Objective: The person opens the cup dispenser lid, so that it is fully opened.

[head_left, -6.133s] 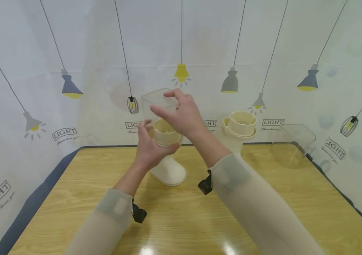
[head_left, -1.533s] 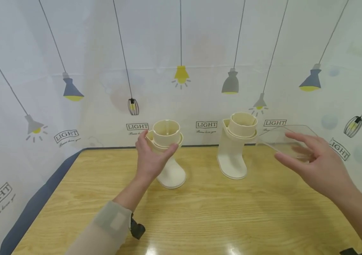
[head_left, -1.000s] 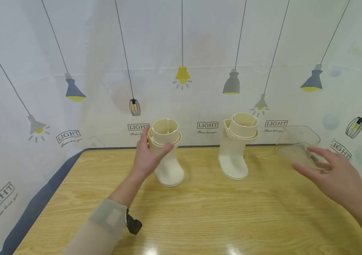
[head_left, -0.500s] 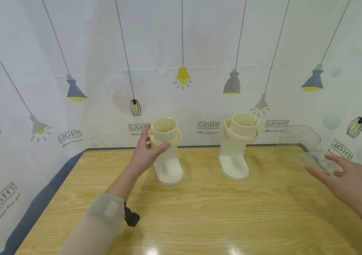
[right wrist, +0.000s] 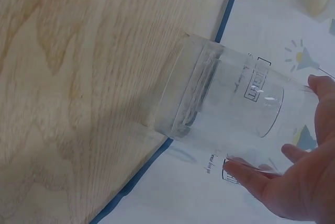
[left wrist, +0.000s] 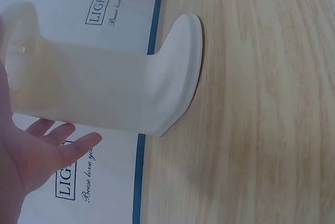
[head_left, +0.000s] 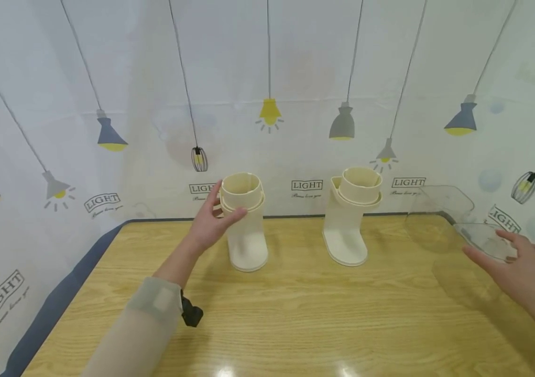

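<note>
A cream-coloured stand with a round collar on top and a flat foot is upright at the table's back. My left hand holds it around the collar, thumb in front and fingers behind; the left wrist view shows its side and foot. A matching stand is to its right. Over on the right, my right hand holds a clear container near its rim. In the right wrist view, this clear container lies between thumb and fingers, its lower end at the table.
A second clear container is at the back right corner, just beyond the held one. The wooden table ends at a dark blue border along a white backdrop printed with lamps.
The right hand has carried the clear container from above the left stand to the right and lowered it. The left hand has shifted its stand slightly left and turned it.
</note>
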`<state>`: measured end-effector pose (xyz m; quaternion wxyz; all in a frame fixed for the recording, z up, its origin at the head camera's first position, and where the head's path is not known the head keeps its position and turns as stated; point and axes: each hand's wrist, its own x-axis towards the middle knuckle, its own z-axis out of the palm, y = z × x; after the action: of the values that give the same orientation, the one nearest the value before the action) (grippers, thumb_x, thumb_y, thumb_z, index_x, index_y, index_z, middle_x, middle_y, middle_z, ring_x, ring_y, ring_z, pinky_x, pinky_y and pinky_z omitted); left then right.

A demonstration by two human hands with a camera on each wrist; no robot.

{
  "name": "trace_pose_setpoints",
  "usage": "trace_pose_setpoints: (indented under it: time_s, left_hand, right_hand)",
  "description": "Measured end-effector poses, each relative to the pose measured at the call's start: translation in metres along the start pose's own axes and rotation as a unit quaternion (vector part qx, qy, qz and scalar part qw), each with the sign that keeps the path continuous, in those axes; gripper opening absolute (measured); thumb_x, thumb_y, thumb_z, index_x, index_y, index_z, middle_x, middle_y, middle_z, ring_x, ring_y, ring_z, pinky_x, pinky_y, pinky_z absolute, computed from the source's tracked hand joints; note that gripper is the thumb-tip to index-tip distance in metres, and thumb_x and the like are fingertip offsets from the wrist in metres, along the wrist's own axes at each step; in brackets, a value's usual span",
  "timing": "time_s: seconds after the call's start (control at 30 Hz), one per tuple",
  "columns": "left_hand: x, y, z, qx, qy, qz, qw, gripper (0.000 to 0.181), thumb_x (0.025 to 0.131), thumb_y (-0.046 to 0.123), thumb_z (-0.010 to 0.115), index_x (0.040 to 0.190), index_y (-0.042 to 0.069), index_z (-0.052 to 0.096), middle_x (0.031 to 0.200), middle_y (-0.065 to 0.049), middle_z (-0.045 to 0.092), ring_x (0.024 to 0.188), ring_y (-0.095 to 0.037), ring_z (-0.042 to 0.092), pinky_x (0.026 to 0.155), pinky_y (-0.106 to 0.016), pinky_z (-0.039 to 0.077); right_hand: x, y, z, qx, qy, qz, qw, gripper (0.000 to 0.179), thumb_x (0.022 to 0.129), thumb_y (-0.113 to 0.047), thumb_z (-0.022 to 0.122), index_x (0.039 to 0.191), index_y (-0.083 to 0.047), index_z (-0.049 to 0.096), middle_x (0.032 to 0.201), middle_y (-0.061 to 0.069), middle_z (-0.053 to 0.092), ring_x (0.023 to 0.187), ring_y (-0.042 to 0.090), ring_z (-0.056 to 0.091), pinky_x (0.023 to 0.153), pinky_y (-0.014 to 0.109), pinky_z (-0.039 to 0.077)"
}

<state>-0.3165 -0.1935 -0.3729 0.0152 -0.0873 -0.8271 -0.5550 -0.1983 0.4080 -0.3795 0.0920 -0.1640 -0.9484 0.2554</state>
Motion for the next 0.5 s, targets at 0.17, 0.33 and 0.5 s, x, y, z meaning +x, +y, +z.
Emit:
trace_pose_setpoints:
  time_s: [0.17,0.33,0.5]
  left_hand:
    - [0.0042,-0.0013,-0.0013,0.0,-0.006,0.004,1.0,0.101,0.092,0.057,0.077,0.167,0.052,0.01,0.166,-0.019,0.037,0.15,-0.043,0.047,0.113,-0.065,0.049]
    - [0.006,0.0004,-0.0016,-0.005,-0.015,0.009,0.9998,0.098,0.093,0.055,0.077,0.166,0.055,0.012,0.165,-0.018,0.038,0.15,-0.042,0.048,0.113,-0.065,0.049]
    - [0.0073,-0.0001,-0.0024,-0.001,-0.016,0.002,0.9999,0.098,0.092,0.058,0.077,0.165,0.056,0.011,0.166,-0.017,0.037,0.15,-0.042,0.047,0.113,-0.065,0.049]
  right_hand:
    - [0.0024,0.0041,0.0015,0.006,-0.007,0.007,0.9999,0.113,0.098,-0.07,0.059,0.168,0.003,0.009,0.159,0.056,-0.007,0.127,0.072,0.04,0.08,0.074,0.049]
    - [0.0035,0.0061,0.0026,0.013,-0.009,0.003,0.9999,0.113,0.098,-0.069,0.059,0.168,0.004,0.008,0.159,0.056,-0.005,0.127,0.071,0.039,0.076,0.07,0.049]
    - [0.0055,0.0059,0.0047,0.011,-0.006,-0.02,0.9997,0.111,0.099,-0.067,0.059,0.168,0.004,0.009,0.157,0.058,0.001,0.126,0.069,0.037,0.074,0.069,0.05]
